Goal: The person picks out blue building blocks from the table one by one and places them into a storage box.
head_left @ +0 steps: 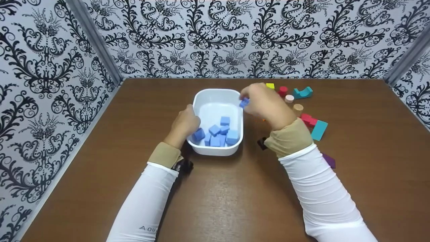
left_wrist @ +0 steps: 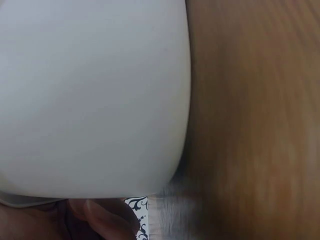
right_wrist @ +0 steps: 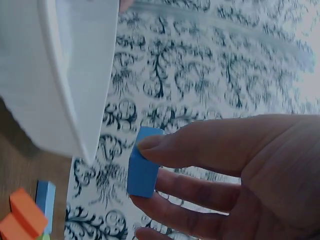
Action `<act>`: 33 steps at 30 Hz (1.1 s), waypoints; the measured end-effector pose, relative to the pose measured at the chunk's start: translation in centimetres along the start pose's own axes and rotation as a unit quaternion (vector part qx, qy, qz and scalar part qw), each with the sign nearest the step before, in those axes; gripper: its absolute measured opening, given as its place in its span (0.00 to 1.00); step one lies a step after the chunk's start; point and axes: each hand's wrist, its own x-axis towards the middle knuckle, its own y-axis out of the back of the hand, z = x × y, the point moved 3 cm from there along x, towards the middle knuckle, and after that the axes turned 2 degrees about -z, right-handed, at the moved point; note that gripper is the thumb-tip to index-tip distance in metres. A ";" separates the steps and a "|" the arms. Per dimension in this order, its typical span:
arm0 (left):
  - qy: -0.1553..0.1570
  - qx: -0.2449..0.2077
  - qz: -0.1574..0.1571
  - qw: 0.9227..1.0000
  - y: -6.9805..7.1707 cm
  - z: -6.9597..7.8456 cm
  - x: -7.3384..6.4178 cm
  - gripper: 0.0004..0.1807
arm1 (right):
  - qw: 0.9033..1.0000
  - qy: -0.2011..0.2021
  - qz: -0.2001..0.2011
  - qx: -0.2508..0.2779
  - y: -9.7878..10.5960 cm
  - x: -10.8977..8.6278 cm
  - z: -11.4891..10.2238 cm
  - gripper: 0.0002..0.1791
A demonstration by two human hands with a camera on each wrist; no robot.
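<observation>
A white plastic tub (head_left: 216, 152) stands near the middle of the table, with several blue blocks (head_left: 215, 142) gathered in its near end. My left hand (head_left: 185, 122) grips the tub's left rim; the left wrist view is mostly filled by the tub's outer wall (left_wrist: 95, 100), and some fingers (left_wrist: 107, 220) show below it. Beside the right rim, toward the far end, my right hand (head_left: 265, 102) pinches a small blue block (right_wrist: 143, 172) between thumb and fingertips. In the right wrist view this block is held up, apart from the tub's rim.
Right of the tub lie a yellow block (head_left: 270, 86), a red cylinder (head_left: 283, 90), a teal arch (head_left: 303, 93), pale and wooden cylinders, red blocks (head_left: 308, 120), a teal block (head_left: 319, 130) and a purple block (head_left: 329, 161). Orange blocks (right_wrist: 27, 212) show in the right wrist view.
</observation>
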 end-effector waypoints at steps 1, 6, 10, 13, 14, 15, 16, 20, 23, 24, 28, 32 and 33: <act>0.000 -0.001 -0.001 1.000 0.0 0.0 -0.1 0.37 | 1.000 0.010 -0.005 -0.004 -0.3 0.0 -0.5 0.19; 0.000 0.001 0.000 1.000 0.1 0.1 -0.2 0.37 | 0.998 0.057 -0.019 -0.010 -1.6 -0.2 -2.4 0.19; 0.001 0.002 0.003 1.000 0.1 0.2 -0.2 0.37 | 0.996 0.079 -0.035 -0.016 -3.0 -0.3 -3.5 0.19; 0.002 0.004 0.004 1.000 0.1 0.2 -0.3 0.36 | 0.994 0.098 -0.042 -0.034 -4.1 -0.2 -4.2 0.18; 0.002 0.005 0.004 1.000 0.1 0.2 -0.3 0.36 | 0.993 0.105 -0.043 -0.040 -4.4 -0.2 -4.4 0.17; 0.002 0.005 0.004 1.000 0.1 0.2 -0.3 0.36 | 0.992 0.112 -0.043 -0.048 -4.8 -0.2 -4.6 0.17; 0.002 0.006 0.004 1.000 0.1 0.1 -0.3 0.36 | 0.991 0.118 -0.041 -0.056 -5.1 -0.2 -4.7 0.16; 0.002 0.008 0.006 1.000 0.1 0.1 -0.2 0.35 | 0.986 0.144 -0.039 -0.073 -6.4 -0.1 -5.3 0.14; 0.000 0.009 0.009 1.000 0.1 0.0 -0.1 0.35 | 0.982 0.161 -0.043 -0.084 -7.3 0.0 -5.6 0.13; 0.000 0.009 0.010 1.000 0.1 0.0 -0.1 0.35 | 0.981 0.166 -0.044 -0.088 -7.6 0.1 -5.7 0.13; -0.002 0.007 0.016 1.000 0.1 0.1 -0.2 0.35 | 0.979 0.175 -0.046 -0.098 -8.4 0.4 -5.6 0.14; -0.002 0.008 0.014 1.000 0.0 0.1 -0.1 0.35 | 0.980 0.170 -0.031 -0.098 -8.9 0.7 -5.2 0.13; -0.002 0.008 0.013 1.000 0.0 0.1 -0.1 0.35 | 0.980 0.169 -0.026 -0.097 -9.0 0.8 -5.2 0.13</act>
